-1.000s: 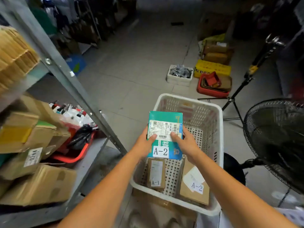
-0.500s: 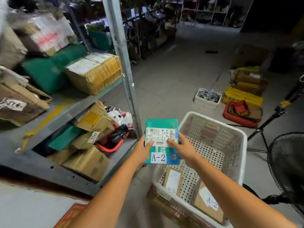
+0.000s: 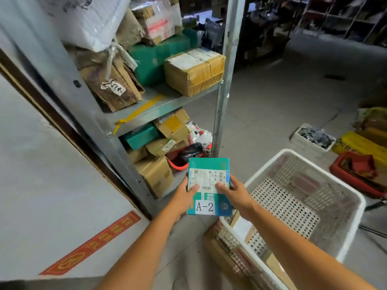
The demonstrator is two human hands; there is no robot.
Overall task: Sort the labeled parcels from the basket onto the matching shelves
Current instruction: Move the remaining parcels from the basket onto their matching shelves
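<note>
Two bare forearms extend into view, no sleeves, watch or gloves on them; the left hand [image 3: 185, 195] and right hand [image 3: 235, 193] carry no rings.

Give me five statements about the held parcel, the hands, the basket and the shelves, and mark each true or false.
1. Both hands hold the teal parcel. True: the left hand and right hand grip its sides.
2. Its big label reads A-1. False: it reads A-2.
3. The white basket stands to the right of the metal shelf unit. True.
4. The parcel rests on a shelf. False: it is held in the air, in front of the shelves.
5. The shelves are bare. False: they hold cardboard boxes and teal packages.
</note>
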